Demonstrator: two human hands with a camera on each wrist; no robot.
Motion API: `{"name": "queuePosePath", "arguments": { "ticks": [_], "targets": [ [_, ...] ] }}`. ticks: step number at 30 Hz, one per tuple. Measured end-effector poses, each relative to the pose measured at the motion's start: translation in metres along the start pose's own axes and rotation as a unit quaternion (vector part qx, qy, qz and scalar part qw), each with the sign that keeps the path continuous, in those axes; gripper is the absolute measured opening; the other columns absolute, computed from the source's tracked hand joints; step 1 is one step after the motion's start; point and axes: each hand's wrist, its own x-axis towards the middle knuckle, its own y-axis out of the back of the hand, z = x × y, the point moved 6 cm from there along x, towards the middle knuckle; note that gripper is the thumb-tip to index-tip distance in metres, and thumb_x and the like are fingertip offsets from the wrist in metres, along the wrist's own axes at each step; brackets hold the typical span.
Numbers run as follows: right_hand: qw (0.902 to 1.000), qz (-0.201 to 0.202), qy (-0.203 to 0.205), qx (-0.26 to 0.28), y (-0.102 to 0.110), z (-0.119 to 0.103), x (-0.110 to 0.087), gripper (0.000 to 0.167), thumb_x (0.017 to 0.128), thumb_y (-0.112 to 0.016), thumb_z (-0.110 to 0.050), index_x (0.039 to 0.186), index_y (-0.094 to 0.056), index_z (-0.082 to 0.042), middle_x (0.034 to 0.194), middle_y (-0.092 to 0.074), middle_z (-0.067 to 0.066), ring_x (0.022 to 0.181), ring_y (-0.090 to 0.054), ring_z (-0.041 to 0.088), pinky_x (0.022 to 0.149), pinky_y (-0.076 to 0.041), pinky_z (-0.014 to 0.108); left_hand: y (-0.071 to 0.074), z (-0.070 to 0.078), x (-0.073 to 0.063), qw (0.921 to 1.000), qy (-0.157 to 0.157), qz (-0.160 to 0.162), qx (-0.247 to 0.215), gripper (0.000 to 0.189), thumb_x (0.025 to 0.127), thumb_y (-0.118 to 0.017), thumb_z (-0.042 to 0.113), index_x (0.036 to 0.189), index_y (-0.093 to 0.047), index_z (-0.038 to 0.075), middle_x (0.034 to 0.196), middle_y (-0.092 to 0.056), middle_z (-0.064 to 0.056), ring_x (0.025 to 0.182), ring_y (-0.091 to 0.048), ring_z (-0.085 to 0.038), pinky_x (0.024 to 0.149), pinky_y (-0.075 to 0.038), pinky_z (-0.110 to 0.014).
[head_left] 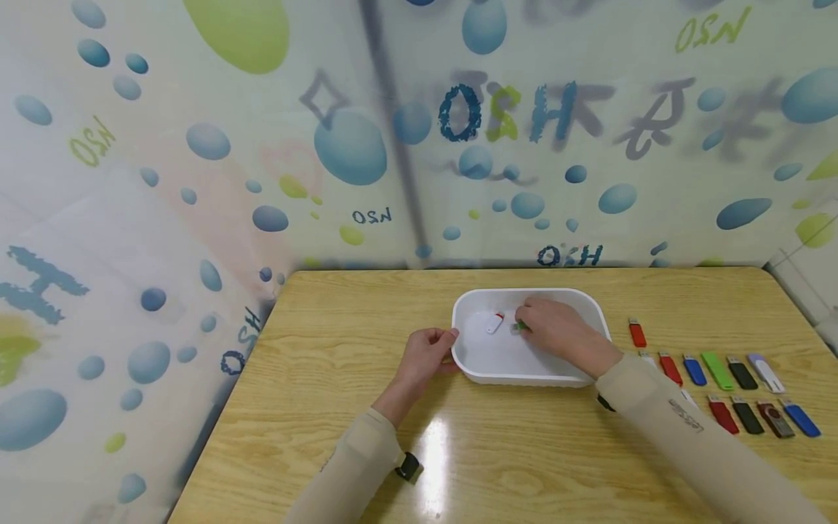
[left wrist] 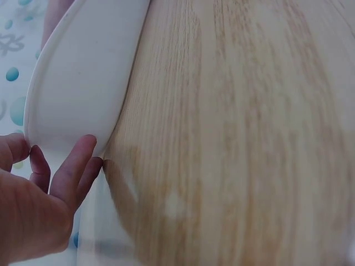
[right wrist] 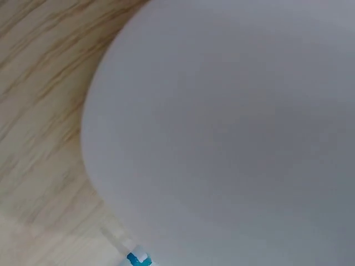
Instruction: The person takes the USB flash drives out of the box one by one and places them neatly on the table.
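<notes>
A white plastic tray (head_left: 497,370) sits on the wooden table, its wall also filling much of the left wrist view. At its left end my left hand (head_left: 425,354) pinches the rim between thumb and forefinger, the other fingers against the outer wall. My right hand (head_left: 556,327) reaches down inside the tray and holds a small green USB stick (head_left: 519,326), mostly hidden by the fingers. Just left of it, a white USB stick with a red end (head_left: 495,323) lies on the tray floor. The right wrist view shows the white tray wall (right wrist: 222,138), not the fingers.
Right of the tray, several USB sticks lie in rough rows on the table (head_left: 314,407), among them a red one (head_left: 637,332), a bright green one (head_left: 717,370) and a blue one (head_left: 801,418). My right forearm covers part of these rows. A patterned curtain (head_left: 419,145) hangs behind.
</notes>
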Motion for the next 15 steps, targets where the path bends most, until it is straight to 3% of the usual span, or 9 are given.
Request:
{"name": "queuePosePath", "arguments": {
  "ticks": [15],
  "targets": [
    [0.9993,0.005,-0.032,0.017,0.009,0.006,-0.015,0.015,0.092,-0.080,-0.015,0.104,-0.076,-0.008,0.092,-0.063,0.002,0.077,-0.053,0.017,0.070,-0.057,0.034,-0.001,0.001,-0.001,1.0000,-0.004,-0.001,0.001,0.038,0.106,-0.063,0.024,0.117,-0.064,-0.012,0.110,-0.067,-0.021,0.099,-0.073,-0.029,0.080,-0.066,-0.036]
  ]
}}
